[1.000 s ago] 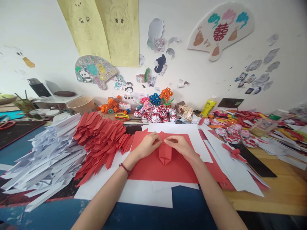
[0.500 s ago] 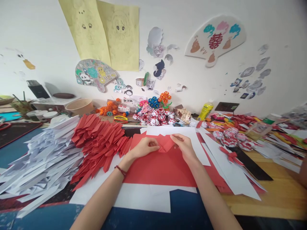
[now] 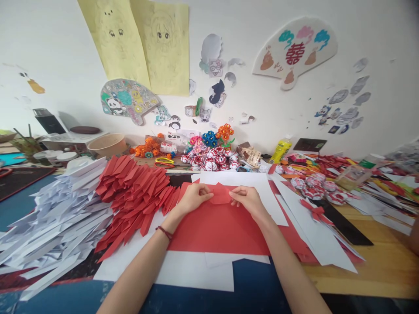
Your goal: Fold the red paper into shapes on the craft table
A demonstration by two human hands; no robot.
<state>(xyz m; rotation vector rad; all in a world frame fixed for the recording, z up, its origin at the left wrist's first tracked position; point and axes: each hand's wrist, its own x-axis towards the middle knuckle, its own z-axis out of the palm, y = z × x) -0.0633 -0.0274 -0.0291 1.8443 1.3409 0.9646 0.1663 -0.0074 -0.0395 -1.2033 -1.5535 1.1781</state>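
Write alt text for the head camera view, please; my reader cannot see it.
A person's left fingers and right fingers hold a small folded red paper over a large red sheet. To the left lie a white paper pile and a red paper pile; beyond, flower crafts sit before a decorated wall.

We have way over flat red sheet (image 3: 219, 233), near side, between our forearms; folded red paper (image 3: 221, 195) bridges gap between left hand (image 3: 196, 196) and right hand (image 3: 248, 198); red strip pile (image 3: 135, 187) blocks left, white strip heap (image 3: 62, 218) beyond; paper flowers (image 3: 211, 160) bar far side; rightward, we pass over white sheets (image 3: 314, 235), red bow (image 3: 317, 211) sticking up.
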